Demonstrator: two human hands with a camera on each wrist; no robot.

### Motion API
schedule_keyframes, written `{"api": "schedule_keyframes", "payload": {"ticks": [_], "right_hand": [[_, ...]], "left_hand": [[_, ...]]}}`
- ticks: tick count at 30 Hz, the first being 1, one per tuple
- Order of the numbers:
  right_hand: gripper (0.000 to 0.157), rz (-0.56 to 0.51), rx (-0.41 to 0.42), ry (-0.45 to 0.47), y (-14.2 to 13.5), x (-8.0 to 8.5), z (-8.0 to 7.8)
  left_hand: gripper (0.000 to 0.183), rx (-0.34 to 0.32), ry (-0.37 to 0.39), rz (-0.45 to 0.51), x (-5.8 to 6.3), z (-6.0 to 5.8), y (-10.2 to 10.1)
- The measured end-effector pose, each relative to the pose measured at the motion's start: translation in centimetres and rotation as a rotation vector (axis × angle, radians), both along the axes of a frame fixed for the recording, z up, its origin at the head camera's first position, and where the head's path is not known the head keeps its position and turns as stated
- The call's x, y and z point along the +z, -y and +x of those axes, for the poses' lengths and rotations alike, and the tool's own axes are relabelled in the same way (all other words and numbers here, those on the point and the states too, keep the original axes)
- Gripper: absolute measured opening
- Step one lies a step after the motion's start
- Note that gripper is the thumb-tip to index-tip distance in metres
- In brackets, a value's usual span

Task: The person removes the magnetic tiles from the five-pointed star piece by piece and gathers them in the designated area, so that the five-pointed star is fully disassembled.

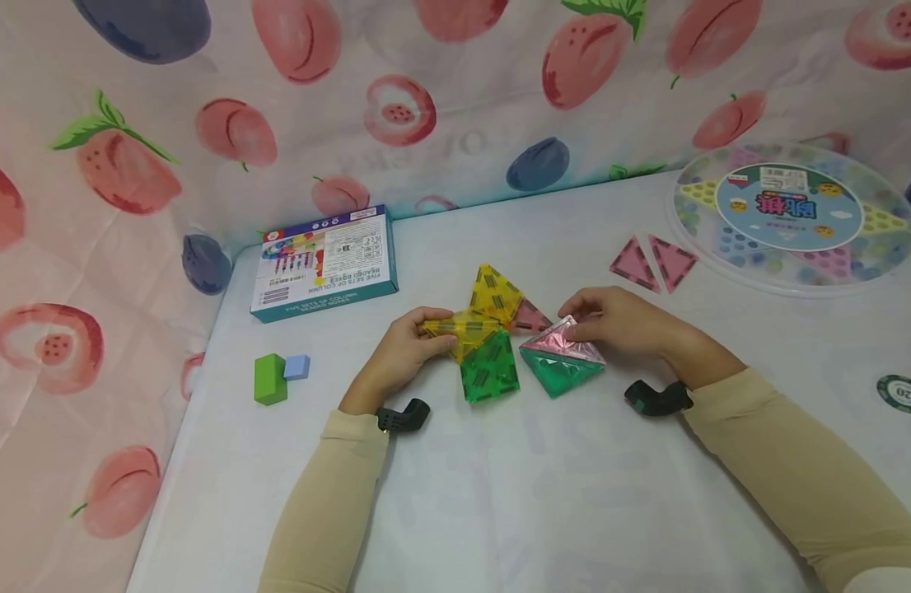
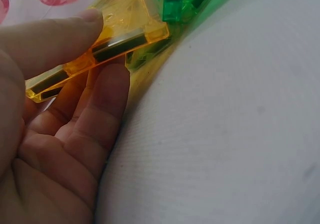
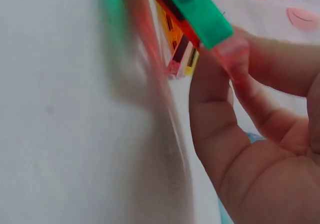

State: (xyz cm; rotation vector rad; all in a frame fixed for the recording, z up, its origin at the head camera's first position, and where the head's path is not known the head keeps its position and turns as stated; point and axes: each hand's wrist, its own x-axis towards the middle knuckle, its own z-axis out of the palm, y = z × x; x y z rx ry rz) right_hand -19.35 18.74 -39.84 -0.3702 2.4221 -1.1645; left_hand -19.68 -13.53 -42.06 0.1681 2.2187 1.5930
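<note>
My left hand (image 1: 398, 356) pinches a translucent yellow triangular magnetic tile (image 1: 466, 327) between thumb and fingers; its dark edge magnets show in the left wrist view. That tile belongs to a cluster with another yellow tile (image 1: 495, 292) behind, a green tile (image 1: 489, 371) in front and a pink tile (image 1: 528, 318) to the right. My right hand (image 1: 633, 328) pinches a shiny pink triangular tile (image 1: 558, 339) by its corner, with a green triangular tile (image 1: 561, 375) edge to edge with it. This pair is tilted, just right of the cluster.
Two loose pink triangles (image 1: 674, 262) lie behind my right hand, by a round game board (image 1: 789, 268). A bead box (image 1: 329, 263) stands at the back left. A green block (image 1: 268, 379) and a small blue block (image 1: 296, 367) are at left, a green chip (image 1: 903, 394) far right.
</note>
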Motion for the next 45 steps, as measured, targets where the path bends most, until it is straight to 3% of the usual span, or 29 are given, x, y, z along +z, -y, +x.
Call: {"api": "schedule_keyframes", "payload": {"ticks": [13,23,26,33,42,45], "right_hand": [[0.037,-0.438,-0.089,0.317,0.8,-0.2,0.3],[0.031,-0.47,-0.081,0.386,0.7,-0.1,0.3],[0.032,-0.43,-0.087,0.368,0.6,-0.4,0.2],[0.027,-0.172,-0.051,0.18,1.0,-0.2,0.3],[0.02,-0.02,0.019,0.053,0.1,0.1,0.2],[0.02,-0.018,0.036,0.016,-0.1,0.3,0.2]], "left_hand": [[0.041,0.004,-0.012,-0.027,0.1,-0.1,0.0],[0.041,0.006,-0.003,-0.005,-0.1,-0.1,0.0],[0.041,0.007,0.002,0.0,-0.1,-0.1,0.0],[0.04,0.015,-0.006,-0.003,-0.1,0.0,0.0],[0.039,0.011,-0.008,-0.015,0.0,0.0,-0.1],[0.039,0.01,-0.003,-0.016,0.0,0.0,-0.1]]}}
